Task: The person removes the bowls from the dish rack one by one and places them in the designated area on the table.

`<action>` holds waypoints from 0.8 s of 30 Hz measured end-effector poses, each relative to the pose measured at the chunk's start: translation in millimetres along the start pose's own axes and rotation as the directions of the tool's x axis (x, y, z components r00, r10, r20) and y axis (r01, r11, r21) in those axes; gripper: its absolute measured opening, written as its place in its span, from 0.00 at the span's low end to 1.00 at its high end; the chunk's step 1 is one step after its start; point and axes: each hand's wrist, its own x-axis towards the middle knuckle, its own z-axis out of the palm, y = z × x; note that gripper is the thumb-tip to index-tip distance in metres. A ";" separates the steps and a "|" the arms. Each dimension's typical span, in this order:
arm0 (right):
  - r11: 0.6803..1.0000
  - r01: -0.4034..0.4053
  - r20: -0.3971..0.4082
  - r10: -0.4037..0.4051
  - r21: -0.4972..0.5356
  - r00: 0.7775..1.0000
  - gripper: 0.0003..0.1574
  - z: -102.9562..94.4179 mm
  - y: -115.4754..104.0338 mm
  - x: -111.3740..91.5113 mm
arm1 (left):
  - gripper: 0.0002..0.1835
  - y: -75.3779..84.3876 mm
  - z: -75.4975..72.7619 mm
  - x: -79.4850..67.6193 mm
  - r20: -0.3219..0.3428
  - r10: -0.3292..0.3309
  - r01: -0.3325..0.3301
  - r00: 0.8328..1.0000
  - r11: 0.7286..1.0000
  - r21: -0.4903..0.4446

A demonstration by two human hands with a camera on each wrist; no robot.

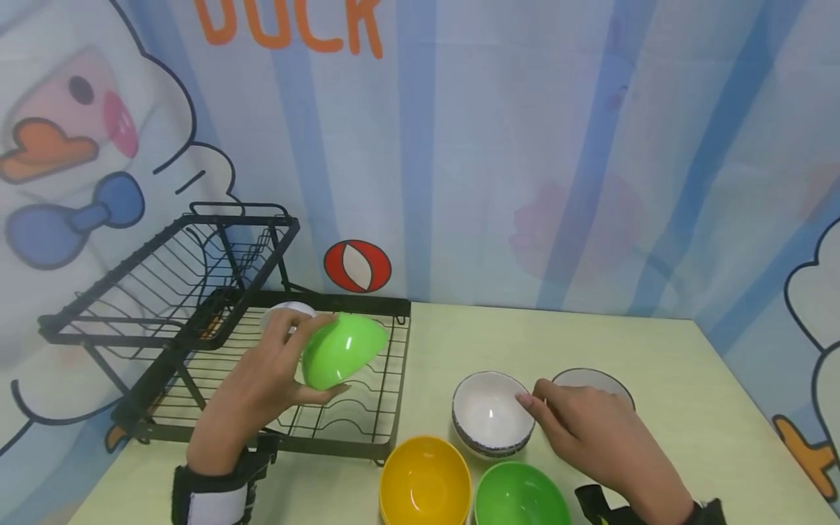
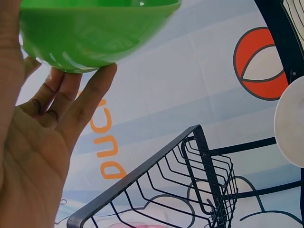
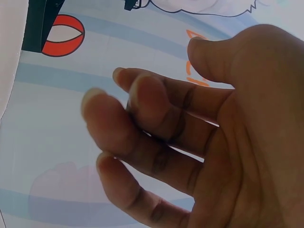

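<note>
A light green bowl [image 1: 344,350] is tilted on its side above the dish rack's lower tier, held between the thumb and fingers of my left hand [image 1: 262,364]. In the left wrist view the fingers [image 2: 88,102] press against the underside of the green bowl [image 2: 95,35]. My right hand [image 1: 590,430] hovers over the table by a white bowl [image 1: 492,412] with a dark rim, holding nothing. Its fingers [image 3: 111,123] are loosely bent in the right wrist view. Behind that hand a second white dish [image 1: 593,379] is partly hidden.
The black two-tier dish rack [image 1: 400,394] stands at the left, and a white bowl [image 1: 295,307] sits in it, mostly hidden by the left hand. A yellow bowl [image 1: 425,481] and another green bowl [image 1: 521,499] stand at the table's front. A printed curtain [image 1: 472,182] hangs behind.
</note>
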 end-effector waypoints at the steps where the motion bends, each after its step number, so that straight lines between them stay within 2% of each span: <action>1: 1.000 -0.001 0.003 0.001 0.006 1.000 0.20 -0.6 -0.1 -0.4 | 0.49 0.1 0.0 0.3 -0.002 0.004 -0.004 1.000 1.000 0.001; 4: 1.000 0.004 0.005 -0.004 0.015 1.000 0.19 -2.0 -0.4 -0.8 | 0.50 1.0 0.0 0.5 -0.012 0.012 -0.011 1.000 1.000 0.002; 11: 1.000 -0.002 0.025 0.001 0.019 1.000 0.18 -4.1 -0.8 -0.2 | 0.51 5.2 1.3 2.9 -0.082 0.061 -0.061 0.995 0.998 0.004; 24: 0.999 -0.025 0.042 0.024 0.027 0.999 0.20 -5.0 -2.6 0.2 | 0.49 12.3 4.3 8.5 -0.102 0.105 -0.106 0.989 0.994 -0.004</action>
